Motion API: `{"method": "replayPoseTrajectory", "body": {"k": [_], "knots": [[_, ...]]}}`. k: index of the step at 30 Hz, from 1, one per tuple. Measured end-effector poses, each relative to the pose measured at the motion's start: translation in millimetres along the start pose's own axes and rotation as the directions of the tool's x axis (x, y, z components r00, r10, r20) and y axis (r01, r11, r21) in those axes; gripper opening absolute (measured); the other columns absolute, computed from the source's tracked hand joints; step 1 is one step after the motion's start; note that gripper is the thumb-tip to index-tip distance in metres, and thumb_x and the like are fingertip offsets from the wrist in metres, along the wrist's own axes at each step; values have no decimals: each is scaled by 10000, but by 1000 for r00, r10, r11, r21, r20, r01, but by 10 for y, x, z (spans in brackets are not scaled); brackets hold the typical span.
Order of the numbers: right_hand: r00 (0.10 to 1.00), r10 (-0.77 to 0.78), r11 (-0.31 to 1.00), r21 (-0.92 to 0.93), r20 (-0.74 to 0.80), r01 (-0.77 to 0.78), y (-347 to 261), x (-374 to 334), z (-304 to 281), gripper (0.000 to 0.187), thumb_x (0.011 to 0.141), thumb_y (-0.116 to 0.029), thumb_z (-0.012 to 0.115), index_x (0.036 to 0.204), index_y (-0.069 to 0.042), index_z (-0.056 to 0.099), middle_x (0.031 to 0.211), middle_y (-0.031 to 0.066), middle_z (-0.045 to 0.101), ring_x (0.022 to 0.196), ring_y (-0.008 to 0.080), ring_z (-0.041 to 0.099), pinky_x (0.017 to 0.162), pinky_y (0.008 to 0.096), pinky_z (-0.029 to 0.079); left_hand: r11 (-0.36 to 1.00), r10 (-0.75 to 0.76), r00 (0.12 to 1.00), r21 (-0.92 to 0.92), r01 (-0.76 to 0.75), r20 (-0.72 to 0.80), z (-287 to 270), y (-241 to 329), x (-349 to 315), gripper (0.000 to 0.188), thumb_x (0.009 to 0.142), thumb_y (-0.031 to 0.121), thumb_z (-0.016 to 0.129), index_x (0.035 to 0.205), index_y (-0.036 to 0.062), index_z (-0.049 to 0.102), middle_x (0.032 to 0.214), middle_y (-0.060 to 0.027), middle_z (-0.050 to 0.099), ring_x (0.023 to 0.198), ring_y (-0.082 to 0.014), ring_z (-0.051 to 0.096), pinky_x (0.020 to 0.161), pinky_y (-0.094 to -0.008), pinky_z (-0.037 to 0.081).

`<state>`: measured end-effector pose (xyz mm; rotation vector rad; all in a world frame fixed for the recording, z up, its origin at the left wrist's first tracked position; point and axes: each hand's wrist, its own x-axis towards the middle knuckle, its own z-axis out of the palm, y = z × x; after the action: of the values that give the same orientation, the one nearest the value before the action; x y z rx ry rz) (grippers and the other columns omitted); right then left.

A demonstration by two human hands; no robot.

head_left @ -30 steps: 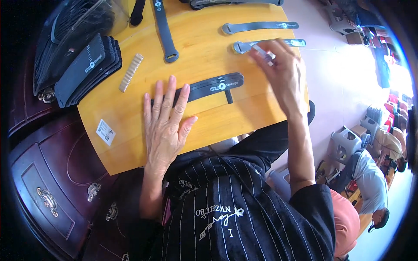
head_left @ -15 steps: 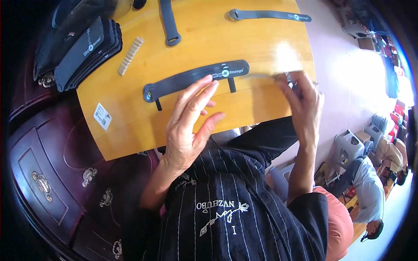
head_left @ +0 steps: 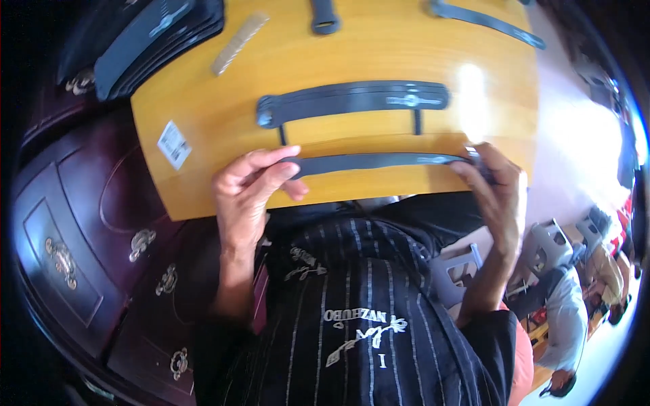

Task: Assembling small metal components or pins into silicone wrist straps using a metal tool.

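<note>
A dark grey strap (head_left: 365, 162) is stretched level above the near part of the wooden table. My left hand (head_left: 247, 189) pinches its left end between thumb and fingers. Its right end is in my right hand (head_left: 497, 179), whose fingers are closed; a small shiny metallic thing also shows there, too blurred to name. Just beyond lies a layered bundle of similar straps (head_left: 352, 101), with two short black strips (head_left: 418, 123) sticking out from its near side.
Farther back lie a single strap (head_left: 324, 19) and another strap (head_left: 491, 27). At left are a stack of dark flat pieces (head_left: 145, 44), a row of small tan pieces (head_left: 240, 44) and a white label (head_left: 175, 145). A dark drawer cabinet (head_left: 74, 250) adjoins; stools (head_left: 548, 247) and people are at right.
My left hand, open before, now pinches the strap's left end. My right hand has brought the strap nearer, stretched between both hands. The view has shifted, so the table things sit farther right and higher.
</note>
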<state>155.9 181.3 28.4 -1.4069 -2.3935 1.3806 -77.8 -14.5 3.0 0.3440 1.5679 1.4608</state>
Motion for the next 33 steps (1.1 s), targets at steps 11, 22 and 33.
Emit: {"method": "replayPoseTrajectory", "body": {"k": [11, 22, 33], "knots": [[989, 124, 937, 319, 77, -142, -23, 66, -36, 126, 856, -144, 656, 893, -24, 649, 691, -4, 589, 653, 62, 495, 632, 208, 352, 996, 73, 995, 65, -69, -63, -27, -22, 67, 195, 879, -22, 586, 1068, -54, 621, 893, -87, 648, 739, -157, 660, 684, -231, 537], [989, 133, 961, 252, -59, -114, 57, 272, 42, 158, 826, -199, 706, 829, -64, 625, 675, -40, 552, 636, 47, 455, 623, 207, 337, 918, 278, 929, 353, -181, -244, 49, 15, 254, 158, 820, -69, 647, 970, -30, 616, 819, -36, 624, 723, -44, 571, 631, -170, 466], [988, 145, 940, 319, -54, -121, 60, 359, 108, 155, 857, -239, 673, 844, -93, 621, 686, -39, 523, 603, 41, 397, 554, 199, 264, 870, 343, 904, 448, -204, -254, 54, -53, 330, 130, 807, -46, 673, 910, -20, 598, 741, -13, 623, 639, -26, 538, 576, -166, 446]]}}
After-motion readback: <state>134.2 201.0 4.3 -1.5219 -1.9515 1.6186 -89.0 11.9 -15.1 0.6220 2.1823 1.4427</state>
